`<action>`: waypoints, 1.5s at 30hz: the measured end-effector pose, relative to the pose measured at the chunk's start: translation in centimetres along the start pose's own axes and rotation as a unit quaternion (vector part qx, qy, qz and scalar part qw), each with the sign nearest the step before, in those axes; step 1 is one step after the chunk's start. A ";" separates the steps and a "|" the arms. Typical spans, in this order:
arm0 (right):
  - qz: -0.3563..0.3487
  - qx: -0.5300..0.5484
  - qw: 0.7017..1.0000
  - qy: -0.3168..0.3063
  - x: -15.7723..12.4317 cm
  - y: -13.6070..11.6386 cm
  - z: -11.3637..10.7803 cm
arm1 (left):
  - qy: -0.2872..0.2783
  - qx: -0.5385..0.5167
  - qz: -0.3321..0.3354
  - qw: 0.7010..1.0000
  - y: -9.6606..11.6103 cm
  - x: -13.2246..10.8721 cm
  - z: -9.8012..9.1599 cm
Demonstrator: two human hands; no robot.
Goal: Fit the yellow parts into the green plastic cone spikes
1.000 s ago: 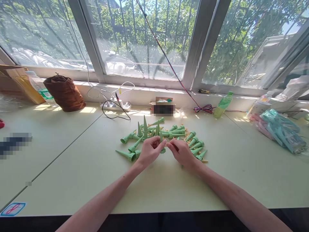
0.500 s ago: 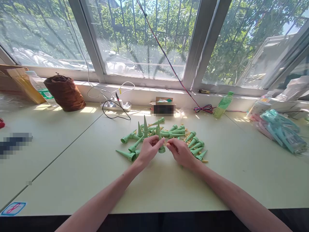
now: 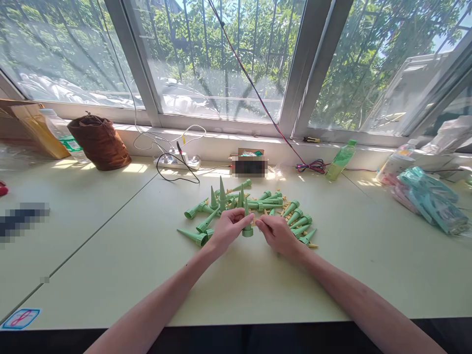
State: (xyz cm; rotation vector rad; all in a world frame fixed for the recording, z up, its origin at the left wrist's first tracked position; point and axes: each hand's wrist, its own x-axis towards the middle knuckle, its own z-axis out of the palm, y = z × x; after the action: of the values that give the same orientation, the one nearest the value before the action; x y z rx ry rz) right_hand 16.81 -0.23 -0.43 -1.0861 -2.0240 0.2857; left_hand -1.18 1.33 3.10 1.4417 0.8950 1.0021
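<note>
Left hand (image 3: 227,231) pinches green cone spike (image 3: 247,225) upright, tip up. Right hand (image 3: 277,234) fingertips closed beside it, contents unclear. Best: steady spike, align straight.

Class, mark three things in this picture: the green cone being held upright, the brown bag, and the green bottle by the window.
green cone (image 3: 247,231): head view, on its wide base.
brown bag (image 3: 99,143): head view, middle of its side.
green bottle (image 3: 340,160): head view, middle of its body.

Spike pile (image 3: 265,201) lies on table (image 3: 110,255), bag (image 3: 99,142) behind-left, bottle (image 3: 341,160) behind-right.
</note>
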 end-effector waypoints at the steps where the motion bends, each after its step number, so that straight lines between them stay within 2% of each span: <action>1: 0.003 0.002 1.000 0.001 0.0 0.0 0.0 | 0.001 -0.002 -0.001 1.000 -0.1 0.0 0.0; 10: 0.001 0.032 0.999 0.024 0.0 -0.3 -0.1 | 0.026 -0.020 -0.022 0.999 -0.3 0.1 0.0; 27: -0.007 0.019 1.000 -0.013 -0.1 -0.2 -0.2 | -0.012 0.005 -0.012 1.000 -0.3 0.1 -0.1; 34: 0.004 0.033 0.999 0.007 0.1 -0.4 -0.1 | 0.002 -0.031 -0.036 0.999 -0.3 0.2 -0.1; 45: -0.037 0.047 0.998 0.016 0.0 -0.2 -0.1 | -0.013 -0.045 -0.059 0.997 -0.2 0.1 -0.2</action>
State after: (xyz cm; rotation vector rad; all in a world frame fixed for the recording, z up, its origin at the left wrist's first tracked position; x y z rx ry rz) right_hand 16.79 -0.35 -0.24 -0.9499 -1.9975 0.3209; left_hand -1.35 1.51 2.92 1.3092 0.8947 0.9228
